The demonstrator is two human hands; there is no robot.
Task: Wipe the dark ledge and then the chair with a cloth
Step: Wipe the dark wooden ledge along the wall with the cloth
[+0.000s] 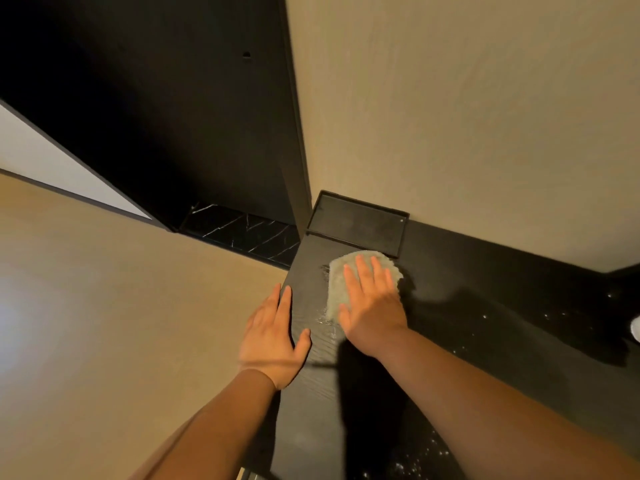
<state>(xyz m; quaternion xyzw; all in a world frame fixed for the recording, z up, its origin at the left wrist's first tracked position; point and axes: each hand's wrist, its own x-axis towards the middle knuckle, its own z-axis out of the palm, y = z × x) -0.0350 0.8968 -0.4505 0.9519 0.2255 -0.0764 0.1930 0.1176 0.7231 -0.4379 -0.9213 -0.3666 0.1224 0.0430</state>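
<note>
Near the far left corner of the black wood-grained ledge, just short of the shallow black rectangular tray: pale grey-green fluffy cloth, pressed flat beneath the right hand, fingers straight and slightly spread, curled round nothing. At the ledge's left edge, left hand laid flat, fingers straight and close, thumb out, seemingly bracing. Beside the cloth, wet streaks. Judged mid-wipe on the ledge, first step unfinished. Next: sweep toward the right stretch, where pale specks show; afterwards the chair, not in view.
</note>
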